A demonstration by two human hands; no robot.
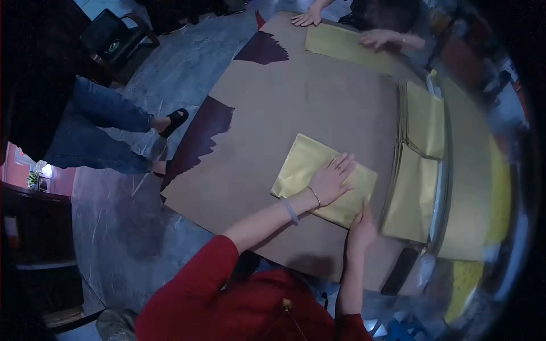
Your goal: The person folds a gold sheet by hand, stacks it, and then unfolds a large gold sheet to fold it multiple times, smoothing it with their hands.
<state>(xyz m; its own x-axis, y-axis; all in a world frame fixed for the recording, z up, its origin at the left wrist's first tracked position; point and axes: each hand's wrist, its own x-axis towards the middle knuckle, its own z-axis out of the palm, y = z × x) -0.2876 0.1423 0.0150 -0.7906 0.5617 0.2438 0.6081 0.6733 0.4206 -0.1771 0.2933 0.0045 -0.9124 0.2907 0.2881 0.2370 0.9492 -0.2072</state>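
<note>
A folded gold paper sheet (293, 165) lies on the brown tabletop in front of me. My left hand (334, 181) rests flat on it, fingers spread, with a ring on one finger and bracelets at the wrist. At the sheet's near right corner is my right hand (363, 230), its thumb and forefinger closed on the edge. Just right of that hand is a stack of folded gold sheets (412, 199), with another gold stack (424, 122) beyond it.
Across the table, a person's hands (380, 38) lie on and beside another gold sheet (341, 45). A black phone-like slab (401, 271) is at the near right. Torn dark patches (199, 133) mark the left edge. A person in jeans (105, 128) stands left, near a black chair (116, 42).
</note>
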